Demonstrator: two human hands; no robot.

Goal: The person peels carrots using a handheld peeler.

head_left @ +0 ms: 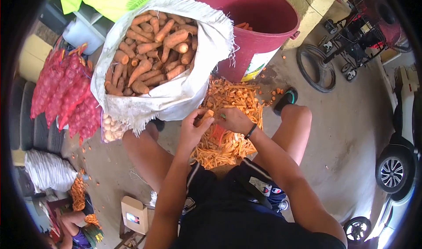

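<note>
My left hand (192, 129) is closed around a peeled orange carrot (206, 116), held out between my knees. Just to its right, my right hand (237, 120) is closed on a small green-handled tool (223, 116); its working end is too small to make out. Below both hands lies a heap of carrot peelings (228, 150) on the floor, with cut carrot ends toward its far side. A white woven sack (176, 104) full of unpeeled carrots (151, 51) stands ahead to the left.
A maroon bin (263, 42) with some carrots inside stands beyond the peelings. Red mesh bags of onions (66, 91) are on the left. Another person (70, 222) sits at lower left near more peelings. A fan (382, 18) and a car (395, 170) are at right.
</note>
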